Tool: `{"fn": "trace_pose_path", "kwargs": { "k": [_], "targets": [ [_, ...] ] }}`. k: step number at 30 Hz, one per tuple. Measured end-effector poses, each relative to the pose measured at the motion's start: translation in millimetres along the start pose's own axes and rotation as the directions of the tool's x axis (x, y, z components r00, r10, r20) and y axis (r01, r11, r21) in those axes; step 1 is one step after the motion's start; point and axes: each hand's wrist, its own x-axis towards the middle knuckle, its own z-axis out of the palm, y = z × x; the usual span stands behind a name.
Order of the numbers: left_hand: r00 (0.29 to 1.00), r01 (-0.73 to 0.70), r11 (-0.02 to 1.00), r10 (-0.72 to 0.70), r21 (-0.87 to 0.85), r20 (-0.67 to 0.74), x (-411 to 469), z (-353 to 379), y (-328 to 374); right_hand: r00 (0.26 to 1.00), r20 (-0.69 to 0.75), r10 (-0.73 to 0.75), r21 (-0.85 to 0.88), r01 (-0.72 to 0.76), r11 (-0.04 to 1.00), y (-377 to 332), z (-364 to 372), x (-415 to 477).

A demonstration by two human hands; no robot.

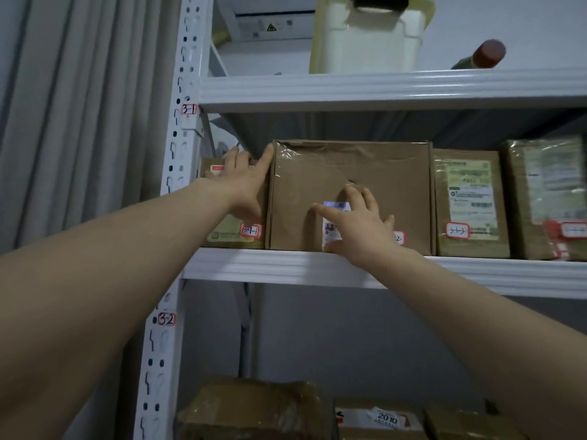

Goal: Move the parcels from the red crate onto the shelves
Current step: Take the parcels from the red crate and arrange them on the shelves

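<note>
A large brown cardboard parcel (381, 173) stands on the white shelf (286, 268) marked 3-1, its front flush with the shelf edge. My right hand (359, 223) presses flat against its front face, fingers spread over a white label. My left hand (244, 182) reaches past its left edge, fingers straight, touching the parcel's upper left corner and lying over a smaller parcel (228, 233) tagged 3-1-1. The red crate is out of view.
Two more taped parcels (470, 201) (546, 198) stand to the right on the same shelf. A pale plastic container (368, 36) and a bottle (482, 55) sit on the shelf above. Several parcels (254, 411) lie on the lower shelf. A curtain (79, 106) hangs at left.
</note>
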Motion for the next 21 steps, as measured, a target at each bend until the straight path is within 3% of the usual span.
{"fn": "trace_pose_path", "kwargs": {
  "k": [21],
  "targets": [
    [0.996,-0.080,0.995,0.083,0.064,-0.041,5.0,3.6,-18.1,1.000,0.001,-0.026,-0.062,0.026,0.998,-3.9,3.5,2.7]
  ]
}}
